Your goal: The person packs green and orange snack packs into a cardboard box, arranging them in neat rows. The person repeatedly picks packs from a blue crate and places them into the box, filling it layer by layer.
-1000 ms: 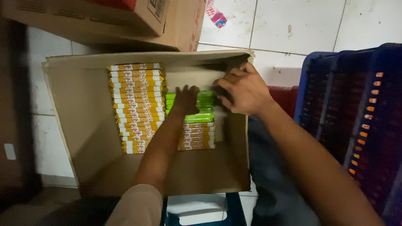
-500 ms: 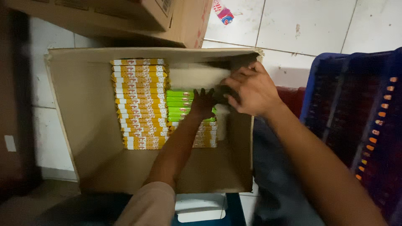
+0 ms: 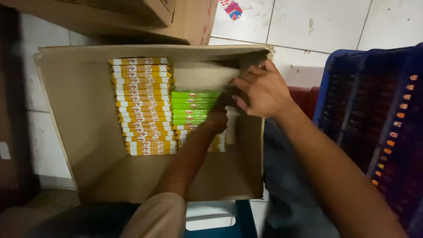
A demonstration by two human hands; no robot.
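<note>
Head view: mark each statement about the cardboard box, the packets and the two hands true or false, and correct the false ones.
1. The green packets lie on the right-hand stack in the cardboard box. True.
2. The left hand is outside the box. False: it reaches in to the green packets.
3. The right hand rests at the box's right wall. True.
4. The yellow packets fill the box. False: bare cardboard shows left of and below them.
5. A blue crate stands to the right. True.
</note>
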